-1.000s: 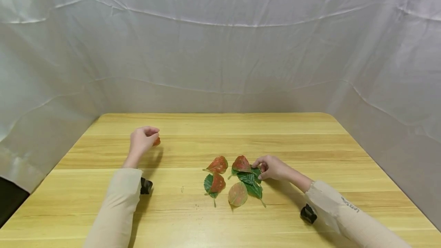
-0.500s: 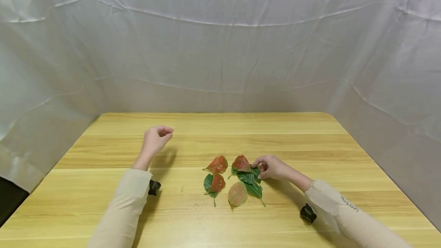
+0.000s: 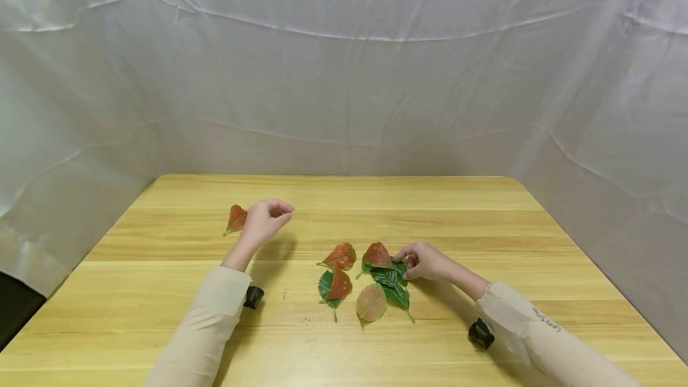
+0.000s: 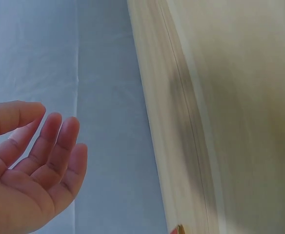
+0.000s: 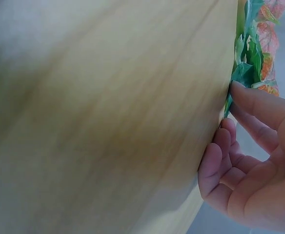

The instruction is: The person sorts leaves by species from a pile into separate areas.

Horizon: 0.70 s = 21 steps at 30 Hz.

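My left hand (image 3: 266,220) hovers over the left part of the table with loosely bent fingers and nothing between them, as the left wrist view shows. Just left of it lies a red leaf (image 3: 236,218), partly covered by that hand. My right hand (image 3: 427,263) pinches the edge of a green leaf (image 5: 243,74) between thumb and forefinger at the table surface. That leaf belongs to an overlapping cluster of green leaves (image 3: 395,295), with a red leaf (image 3: 377,255) on top at the back.
Left of the cluster lie a red leaf (image 3: 341,257) and a red-and-green pair (image 3: 340,285). A pale reddish leaf (image 3: 371,303) sits in front. The wooden table (image 3: 344,357) is enclosed by hanging pale cloth (image 3: 344,88) at the back and sides.
My left hand has moved to the right, away from the red leaf at the far left, which now shows beside it. My right hand has stayed put on the green leaf.
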Each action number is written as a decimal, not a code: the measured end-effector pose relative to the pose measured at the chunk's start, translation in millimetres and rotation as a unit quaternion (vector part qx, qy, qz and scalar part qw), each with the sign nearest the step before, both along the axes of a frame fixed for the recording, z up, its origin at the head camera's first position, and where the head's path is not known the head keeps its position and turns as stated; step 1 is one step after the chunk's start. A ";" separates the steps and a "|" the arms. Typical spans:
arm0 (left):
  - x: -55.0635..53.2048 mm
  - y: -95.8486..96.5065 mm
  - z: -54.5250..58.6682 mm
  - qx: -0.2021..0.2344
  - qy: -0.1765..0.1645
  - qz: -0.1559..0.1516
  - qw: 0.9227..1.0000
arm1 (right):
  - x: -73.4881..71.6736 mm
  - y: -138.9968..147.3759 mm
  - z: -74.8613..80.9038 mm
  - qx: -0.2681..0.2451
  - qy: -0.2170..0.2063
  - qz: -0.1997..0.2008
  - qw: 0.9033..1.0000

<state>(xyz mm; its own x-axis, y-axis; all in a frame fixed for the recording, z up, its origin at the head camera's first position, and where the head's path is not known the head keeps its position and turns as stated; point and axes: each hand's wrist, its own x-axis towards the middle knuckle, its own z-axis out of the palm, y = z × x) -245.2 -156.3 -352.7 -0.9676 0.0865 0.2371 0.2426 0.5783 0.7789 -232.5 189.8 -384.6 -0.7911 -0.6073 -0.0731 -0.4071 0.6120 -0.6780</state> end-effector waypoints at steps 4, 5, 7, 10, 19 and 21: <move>3.1 7.7 0.1 -0.001 0.008 -0.018 1.000 | -0.2 0.0 -0.1 -0.001 -0.002 0.000 1.000; 4.0 9.6 0.0 -0.002 0.010 -0.021 1.000 | -0.3 0.0 -0.1 -0.001 -0.002 -0.001 1.000; 5.7 13.7 0.0 -0.005 0.015 -0.027 1.000 | -0.4 0.1 0.0 0.000 -0.004 -0.002 1.000; 8.9 19.8 0.3 -0.006 0.017 -0.037 0.999 | -0.2 0.3 0.1 0.000 -0.007 -0.004 1.000; 19.2 36.0 3.2 0.002 0.032 -0.073 0.997 | 0.7 1.0 0.4 0.000 -0.006 -0.003 1.000; 21.5 39.0 3.4 0.002 0.039 -0.083 0.996 | 0.3 1.2 0.4 0.000 -0.005 -0.003 1.000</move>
